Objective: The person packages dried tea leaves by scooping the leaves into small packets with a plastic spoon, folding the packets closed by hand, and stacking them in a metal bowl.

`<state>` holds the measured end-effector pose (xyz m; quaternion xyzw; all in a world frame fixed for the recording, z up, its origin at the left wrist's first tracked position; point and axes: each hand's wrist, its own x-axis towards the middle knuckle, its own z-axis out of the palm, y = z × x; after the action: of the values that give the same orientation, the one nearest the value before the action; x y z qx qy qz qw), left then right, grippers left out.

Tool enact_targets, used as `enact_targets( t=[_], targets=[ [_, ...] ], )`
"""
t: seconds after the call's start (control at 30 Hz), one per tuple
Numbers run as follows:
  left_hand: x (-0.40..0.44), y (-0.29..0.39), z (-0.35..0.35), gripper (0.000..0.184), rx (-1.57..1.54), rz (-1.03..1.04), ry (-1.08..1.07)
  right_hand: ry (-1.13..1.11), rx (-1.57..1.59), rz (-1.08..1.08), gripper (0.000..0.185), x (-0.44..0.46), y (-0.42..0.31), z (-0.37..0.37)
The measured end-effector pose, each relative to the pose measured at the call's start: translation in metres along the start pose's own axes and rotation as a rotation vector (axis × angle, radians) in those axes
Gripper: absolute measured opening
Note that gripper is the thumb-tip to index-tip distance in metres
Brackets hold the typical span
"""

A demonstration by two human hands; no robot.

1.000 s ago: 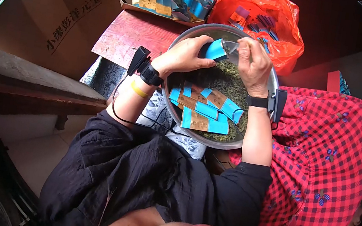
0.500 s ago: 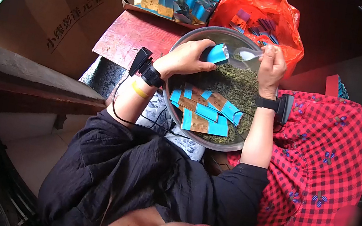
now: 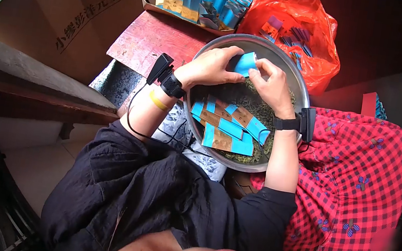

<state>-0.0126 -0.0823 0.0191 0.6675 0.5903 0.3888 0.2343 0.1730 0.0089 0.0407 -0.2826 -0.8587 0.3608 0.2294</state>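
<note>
My left hand (image 3: pixel 213 68) is wrapped round a small blue packet (image 3: pixel 245 63) above the upper part of a metal basin (image 3: pixel 298 80). The fingers of my right hand (image 3: pixel 272 87) pinch the packet's open end from the right. Dried green leaves (image 3: pixel 254 101) cover the basin's bottom. Several flat blue and brown packets (image 3: pixel 222 140) lie overlapping on the leaves, nearer my body. No spoon shows in the basin now; whether my right hand also holds one is hidden.
Upright blue packets fill a carton (image 3: pixel 149 2) on a red board (image 3: pixel 143 39). Beside it, a red plastic bag (image 3: pixel 321 50) holds purple and dark packets. A large cardboard box (image 3: pixel 57 10) stands left. Red checked cloth (image 3: pixel 355 174) lies right of the basin.
My right hand has moved left from the basin's right rim onto the packet in my left hand. The white spoon seen half a second ago is out of sight. The whole view has shifted slightly.
</note>
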Motion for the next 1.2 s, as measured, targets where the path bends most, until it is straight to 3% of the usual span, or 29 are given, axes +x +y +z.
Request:
enact_targets(
  t=[0.23,0.3,0.43,0.6,0.83,0.93,1.0,1.13,1.2],
  targets=[
    [0.004,-0.014,0.005,0.037,-0.347,-0.016,0.006,0.105,-0.097,-0.115,0.019,0.001,0.000,-0.004],
    [0.004,-0.011,0.001,0.030,-0.424,-0.118,-0.055,0.086,-0.051,-0.152,0.022,0.000,-0.001,-0.002],
    [0.003,-0.004,-0.003,0.027,-0.382,-0.213,-0.122,-0.037,0.006,-0.074,0.028,-0.001,0.002,0.000],
    [0.004,-0.015,0.005,0.025,-0.317,0.004,-0.067,-0.188,-0.002,-0.088,0.028,-0.002,-0.002,-0.004],
    [0.000,-0.005,-0.001,0.020,-0.220,-0.051,-0.053,-0.303,-0.001,0.003,0.028,-0.002,0.004,-0.007],
    [0.000,-0.001,-0.002,0.018,-0.370,-0.163,-0.025,-0.211,0.011,-0.015,0.029,-0.003,-0.004,-0.010],
    [0.002,-0.008,0.002,0.017,-0.363,-0.049,0.040,-0.096,-0.047,-0.073,0.028,-0.002,0.002,-0.009],
    [0.002,-0.005,-0.002,0.016,-0.299,-0.072,0.020,-0.003,-0.129,-0.070,0.027,-0.001,-0.005,-0.009],
    [0.002,-0.008,-0.001,0.016,-0.184,-0.004,0.027,0.163,-0.114,-0.141,0.029,-0.001,-0.007,-0.006]
  ],
)
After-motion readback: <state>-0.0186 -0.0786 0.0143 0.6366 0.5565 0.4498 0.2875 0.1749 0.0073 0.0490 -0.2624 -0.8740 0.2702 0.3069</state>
